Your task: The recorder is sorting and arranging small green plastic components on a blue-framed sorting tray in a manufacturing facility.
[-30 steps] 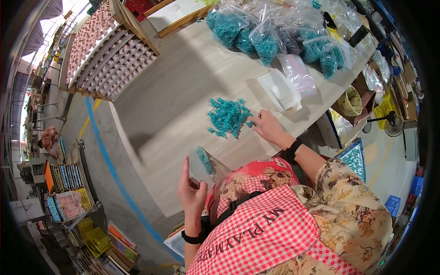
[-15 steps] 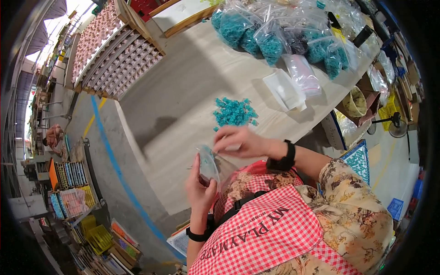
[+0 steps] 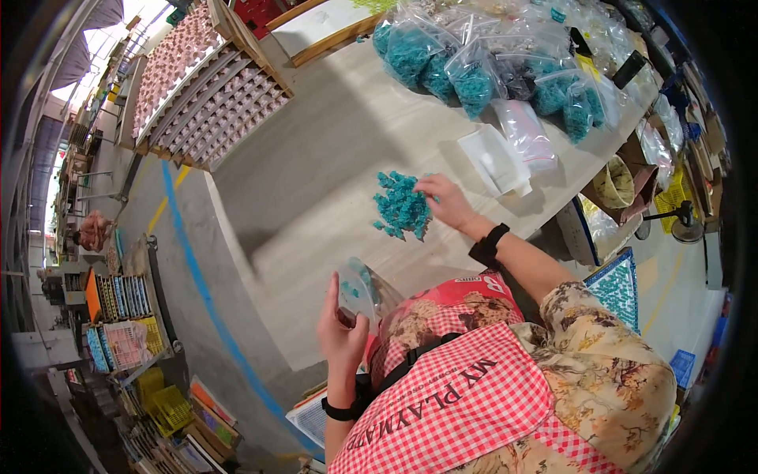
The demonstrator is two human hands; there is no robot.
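Observation:
A clear plastic bag (image 3: 360, 291) with a few teal bits in it is held in my left hand (image 3: 344, 330), close to the table's near edge. The thumb and fingers are closed on the bag's side. Out on the table lies a loose pile of small teal pieces (image 3: 401, 207). My right hand (image 3: 447, 202) reaches to the pile's right side, its bent fingers pressed together on pieces there. The fingertips partly cover what they grip.
Filled zip bags of teal pieces (image 3: 474, 85) crowd the table's far right. Nearer stand a white open tray (image 3: 491, 162) and a stack of flat clear bags (image 3: 524, 136). A rack of pale pink pieces (image 3: 217, 107) stands at the far left; a dark phone-like object (image 3: 629, 69) is at far right.
My right hand has moved from beside the bag's mouth, away from me and right, to the teal pile. The bag's mouth now spreads wider; my left hand stays in nearly the same place.

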